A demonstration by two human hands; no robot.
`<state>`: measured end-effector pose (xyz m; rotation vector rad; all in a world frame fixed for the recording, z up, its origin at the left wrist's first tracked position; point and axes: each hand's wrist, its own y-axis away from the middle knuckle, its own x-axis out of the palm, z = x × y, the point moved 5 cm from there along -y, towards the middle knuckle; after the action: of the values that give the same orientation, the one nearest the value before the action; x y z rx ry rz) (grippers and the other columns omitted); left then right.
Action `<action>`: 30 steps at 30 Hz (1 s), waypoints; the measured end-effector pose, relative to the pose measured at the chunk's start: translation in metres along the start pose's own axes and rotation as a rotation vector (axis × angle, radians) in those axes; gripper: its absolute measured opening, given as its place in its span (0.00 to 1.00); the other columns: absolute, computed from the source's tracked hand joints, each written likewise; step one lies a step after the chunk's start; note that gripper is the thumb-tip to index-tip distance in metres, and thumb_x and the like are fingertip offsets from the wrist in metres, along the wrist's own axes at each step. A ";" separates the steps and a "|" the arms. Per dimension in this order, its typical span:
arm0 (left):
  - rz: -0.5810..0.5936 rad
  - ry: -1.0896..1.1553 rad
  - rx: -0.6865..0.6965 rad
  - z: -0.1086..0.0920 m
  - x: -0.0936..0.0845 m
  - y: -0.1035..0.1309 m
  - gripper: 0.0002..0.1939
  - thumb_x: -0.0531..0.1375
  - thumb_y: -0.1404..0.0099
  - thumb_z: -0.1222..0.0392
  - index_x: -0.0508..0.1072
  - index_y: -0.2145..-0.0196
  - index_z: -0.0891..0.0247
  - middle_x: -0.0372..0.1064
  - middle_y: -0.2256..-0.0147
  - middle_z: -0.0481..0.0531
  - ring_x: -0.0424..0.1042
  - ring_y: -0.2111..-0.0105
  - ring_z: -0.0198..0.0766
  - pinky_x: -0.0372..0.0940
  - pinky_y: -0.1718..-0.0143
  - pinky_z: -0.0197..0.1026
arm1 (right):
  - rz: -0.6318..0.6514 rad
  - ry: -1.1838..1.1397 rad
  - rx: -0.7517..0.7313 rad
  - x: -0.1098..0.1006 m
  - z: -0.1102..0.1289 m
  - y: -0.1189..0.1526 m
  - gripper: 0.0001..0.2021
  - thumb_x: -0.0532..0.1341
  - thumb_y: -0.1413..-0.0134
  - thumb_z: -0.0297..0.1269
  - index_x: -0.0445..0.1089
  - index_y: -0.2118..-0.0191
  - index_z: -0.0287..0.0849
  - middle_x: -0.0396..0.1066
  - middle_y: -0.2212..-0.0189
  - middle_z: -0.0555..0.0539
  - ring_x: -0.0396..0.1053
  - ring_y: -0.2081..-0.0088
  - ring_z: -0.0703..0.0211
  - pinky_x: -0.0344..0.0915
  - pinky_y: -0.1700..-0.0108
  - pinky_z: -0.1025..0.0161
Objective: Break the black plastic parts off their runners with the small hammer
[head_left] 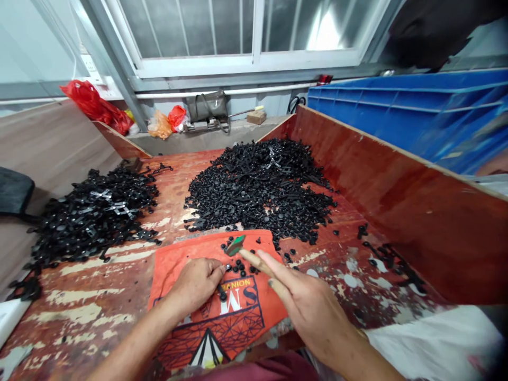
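My right hand (313,301) is closed around a small tool with a pale handle (256,262) and a flat, dark and green head (236,245); I cannot make out its exact kind. My left hand (200,283) pinches a small black plastic part (222,292) between thumb and fingers, low over the cloth. An orange-red printed cloth (174,264) lies flat under both hands. Several loose round black pieces (240,267) are scattered on it between the hands, beside the tool's head.
Beyond the cloth rises a large heap of small black parts (257,185). Another heap of black parts (95,217) lies at the left. A reddish wooden board (377,185) walls the right side, with a blue crate (408,116) behind it. Plastic bags (161,124) sit at the back.
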<state>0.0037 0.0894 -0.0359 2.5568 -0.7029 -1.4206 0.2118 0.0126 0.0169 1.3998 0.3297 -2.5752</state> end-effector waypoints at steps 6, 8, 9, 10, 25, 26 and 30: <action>-0.018 -0.038 -0.007 -0.001 0.000 0.002 0.18 0.48 0.34 0.54 0.63 0.79 0.61 0.63 0.80 0.47 0.61 0.78 0.36 0.47 0.73 0.37 | 0.045 0.071 -0.026 0.015 -0.004 0.002 0.28 0.49 0.32 0.32 0.48 0.31 0.62 0.78 0.54 0.51 0.78 0.61 0.54 0.75 0.59 0.59; -0.023 -0.044 0.008 -0.001 0.001 0.003 0.18 0.48 0.33 0.54 0.62 0.80 0.61 0.63 0.80 0.47 0.61 0.77 0.36 0.47 0.73 0.37 | -0.006 0.053 -0.008 0.017 -0.007 0.002 0.28 0.48 0.31 0.32 0.46 0.30 0.57 0.77 0.51 0.48 0.77 0.58 0.54 0.73 0.54 0.58; -0.022 -0.046 0.007 -0.001 0.001 0.003 0.18 0.48 0.33 0.54 0.62 0.80 0.61 0.63 0.80 0.47 0.61 0.78 0.36 0.47 0.73 0.37 | -0.013 0.056 0.002 0.018 -0.008 0.001 0.28 0.47 0.31 0.31 0.47 0.30 0.57 0.77 0.52 0.48 0.77 0.59 0.54 0.74 0.54 0.57; -0.025 -0.048 0.005 -0.001 0.001 0.003 0.18 0.48 0.33 0.54 0.62 0.80 0.61 0.63 0.80 0.48 0.62 0.77 0.36 0.47 0.73 0.37 | -0.001 0.067 0.010 0.021 -0.009 0.000 0.28 0.48 0.31 0.31 0.47 0.30 0.57 0.78 0.53 0.48 0.78 0.60 0.53 0.74 0.55 0.56; 0.077 0.915 -0.092 0.011 -0.008 0.015 0.12 0.62 0.41 0.55 0.69 0.61 0.62 0.68 0.72 0.46 0.64 0.74 0.33 0.58 0.70 0.35 | -0.040 -0.520 0.275 0.018 -0.037 0.004 0.14 0.54 0.36 0.37 0.71 0.49 0.46 0.77 0.61 0.49 0.73 0.62 0.55 0.70 0.61 0.63; 0.094 1.013 -0.120 0.011 -0.005 0.017 0.14 0.64 0.43 0.56 0.69 0.61 0.63 0.67 0.74 0.46 0.64 0.75 0.32 0.58 0.72 0.34 | -0.032 -0.537 0.287 0.024 -0.037 0.005 0.12 0.55 0.37 0.38 0.72 0.53 0.45 0.75 0.65 0.50 0.72 0.64 0.56 0.69 0.64 0.64; 0.041 1.316 -0.187 0.002 0.004 0.031 0.17 0.71 0.49 0.57 0.73 0.63 0.64 0.70 0.74 0.48 0.70 0.75 0.33 0.64 0.70 0.34 | -0.001 -0.549 0.335 0.037 -0.025 0.003 0.06 0.58 0.40 0.36 0.71 0.64 0.43 0.66 0.74 0.54 0.63 0.72 0.62 0.60 0.70 0.68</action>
<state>-0.0064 0.0604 -0.0294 2.5369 -0.3174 0.3440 0.2125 0.0140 -0.0276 0.7018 -0.1936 -2.9683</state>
